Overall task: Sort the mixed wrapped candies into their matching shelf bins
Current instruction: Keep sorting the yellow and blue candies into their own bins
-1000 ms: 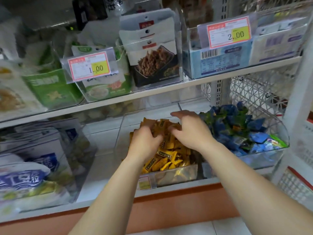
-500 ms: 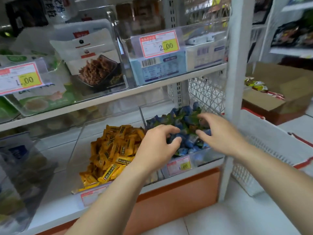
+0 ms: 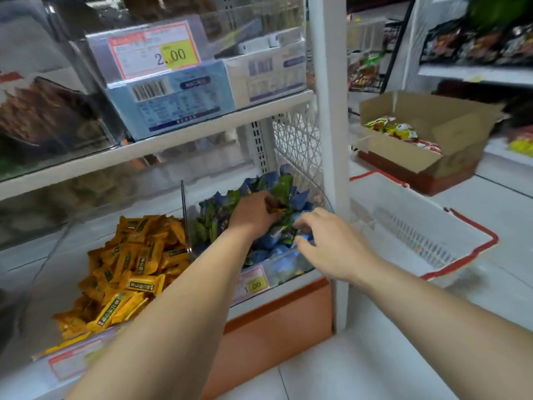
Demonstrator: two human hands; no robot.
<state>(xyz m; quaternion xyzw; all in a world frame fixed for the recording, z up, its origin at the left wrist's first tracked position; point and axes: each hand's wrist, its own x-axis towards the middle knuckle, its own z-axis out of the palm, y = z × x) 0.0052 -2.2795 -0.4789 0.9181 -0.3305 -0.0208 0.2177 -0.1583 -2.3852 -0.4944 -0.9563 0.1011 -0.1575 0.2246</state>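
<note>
Two hands reach into one clear bin (image 3: 288, 267) on the low shelf, seen from the head camera, the only view. That bin holds blue and green candies (image 3: 284, 187); the neighbouring pile of yellow candies (image 3: 129, 269) lies just beside it, across a clear divider. The left hand (image 3: 252, 216) is buried knuckle-deep in the blue heap, fingers curled round what looks like a stray yellow-wrapped candy (image 3: 277, 210), probably digging it out because it belongs next door. The right hand (image 3: 327, 243) hovers over the bin's front edge with fingers bent narrow above the wrappers; whether it pinches anything cannot be told. A white basket (image 3: 418, 226) stands on the floor nearby, likely for carrying stock.
</note>
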